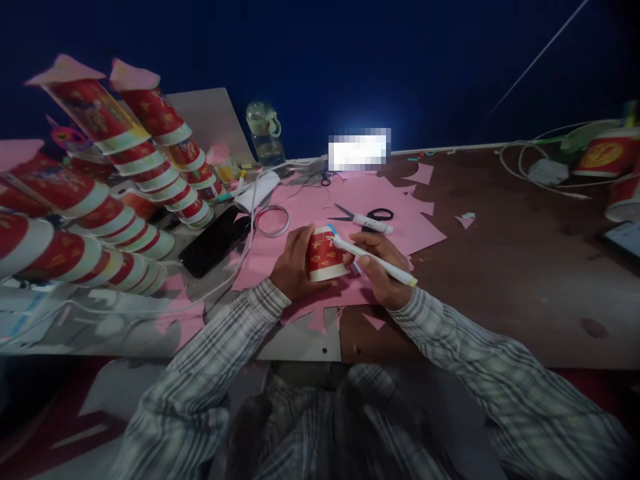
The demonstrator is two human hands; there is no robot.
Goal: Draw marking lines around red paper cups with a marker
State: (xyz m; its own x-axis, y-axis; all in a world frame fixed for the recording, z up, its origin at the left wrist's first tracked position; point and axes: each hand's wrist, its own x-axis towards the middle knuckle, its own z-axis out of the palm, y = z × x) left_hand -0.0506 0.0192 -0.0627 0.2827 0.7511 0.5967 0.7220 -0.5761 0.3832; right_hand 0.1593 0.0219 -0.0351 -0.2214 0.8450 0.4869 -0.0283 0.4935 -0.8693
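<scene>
My left hand (296,263) is wrapped around a red paper cup (325,253) with gold prints and white bands, its wider rim facing down. Between the fingers of my right hand (385,263) is a white marker (385,262) with a yellow end, pointing up and left toward the cup. Its front end meets or nearly meets the cup's upper right side. A small blue patch shows there; whether it belongs to the marker or the cup, I cannot tell. Just beyond my hands lie black-handled scissors (381,214) and a white tube (373,223) on pink paper (310,200).
Tall stacks of red and white cups (145,170) with pink cone tops crowd the left. A black phone (213,243), a tape ring (273,221), a white cable (190,309) and a water bottle (265,133) are nearby. Pink scraps (181,310) lie around; more cups (607,153) stand far right.
</scene>
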